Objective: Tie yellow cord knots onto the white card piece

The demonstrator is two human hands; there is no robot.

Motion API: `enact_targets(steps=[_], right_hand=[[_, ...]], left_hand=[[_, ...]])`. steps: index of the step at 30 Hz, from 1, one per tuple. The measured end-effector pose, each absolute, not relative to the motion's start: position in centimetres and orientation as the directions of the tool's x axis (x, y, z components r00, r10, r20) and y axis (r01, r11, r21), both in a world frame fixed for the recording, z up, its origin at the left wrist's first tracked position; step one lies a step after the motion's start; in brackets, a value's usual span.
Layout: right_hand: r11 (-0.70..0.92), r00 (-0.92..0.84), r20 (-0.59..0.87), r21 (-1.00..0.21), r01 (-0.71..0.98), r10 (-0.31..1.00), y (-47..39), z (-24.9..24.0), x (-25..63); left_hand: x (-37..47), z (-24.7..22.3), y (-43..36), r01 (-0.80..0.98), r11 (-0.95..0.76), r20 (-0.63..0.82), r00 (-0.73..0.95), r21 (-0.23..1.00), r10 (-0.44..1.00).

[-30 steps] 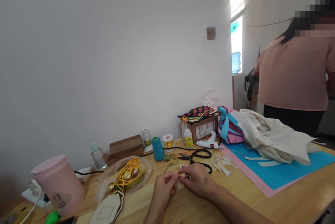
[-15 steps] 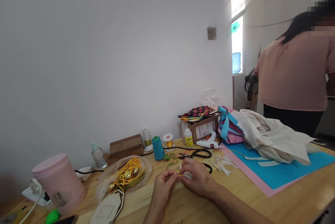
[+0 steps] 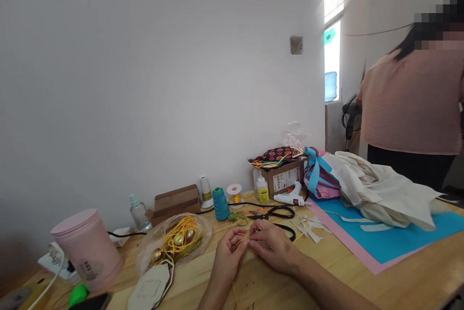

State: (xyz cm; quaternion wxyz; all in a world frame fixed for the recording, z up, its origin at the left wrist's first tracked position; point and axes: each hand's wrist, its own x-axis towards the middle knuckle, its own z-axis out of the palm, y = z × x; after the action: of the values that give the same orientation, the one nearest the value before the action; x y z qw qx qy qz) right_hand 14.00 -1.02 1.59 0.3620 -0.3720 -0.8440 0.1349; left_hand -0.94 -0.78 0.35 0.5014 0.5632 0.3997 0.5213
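Compared with half a second ago, the thin yellow cord (image 3: pixel 234 292) now curves in a small loop at my fingertips instead of running short and straight between them, and my left fingers have lifted and fanned slightly. My left hand (image 3: pixel 228 256) pinches the cord between thumb and forefinger; my right hand (image 3: pixel 272 248) pinches close against it, fingers curled. The cord's tail hangs below my left hand, over the pale, smooth-grained wooden table (image 3: pixel 192 278).

Just beyond my right hand lie the black-handled metal scissors (image 3: pixel 266 215), with limp white fabric strips (image 3: pixel 312 233) beside them. I have bare wood between my left wrist and the flat off-white angular card (image 3: pixel 146 290), and more between my right forearm and the straight edge of the pink sheet (image 3: pixel 353 248). Farther left, the crinkled clear plastic bag (image 3: pixel 203 232) holds tangled yellow cords and round, shiny gold beads (image 3: pixel 179 239). Crumpled cream cloth (image 3: pixel 384 189) spreads over the flat blue sheet (image 3: pixel 393 247).
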Motion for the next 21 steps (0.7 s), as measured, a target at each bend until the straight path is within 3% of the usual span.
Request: enact_targets(steps=[8,10,13,17,21], right_hand=[[0.597,-0.336,0.504,-0.748,0.290,0.795,0.4,0.5,13.3],[0.519,-0.290,0.459,-0.836,0.178,0.839,0.7,0.3,13.2],[0.280,-0.317,0.298,-0.955,-0.104,0.900,0.6,0.8,13.5],[-0.024,-0.424,0.215,-0.870,-0.492,0.880,0.0,2.5,15.0],[-0.035,-0.276,0.227,-0.710,-0.703,0.934,0.3,4.2,17.4]], left_hand=[[-0.6,0.0,-0.9,-0.045,-0.140,0.147,0.224,0.989,0.963],[-0.6,-0.3,-0.7,-0.053,-0.117,0.126,0.228,0.992,0.965],[-0.7,-0.6,-0.5,-0.060,-0.095,0.106,0.215,0.994,0.971],[-0.7,-0.7,-0.5,-0.036,-0.114,0.119,0.164,0.993,0.979],[-0.6,-0.5,-0.5,-0.041,-0.076,0.080,0.113,0.996,0.990]])
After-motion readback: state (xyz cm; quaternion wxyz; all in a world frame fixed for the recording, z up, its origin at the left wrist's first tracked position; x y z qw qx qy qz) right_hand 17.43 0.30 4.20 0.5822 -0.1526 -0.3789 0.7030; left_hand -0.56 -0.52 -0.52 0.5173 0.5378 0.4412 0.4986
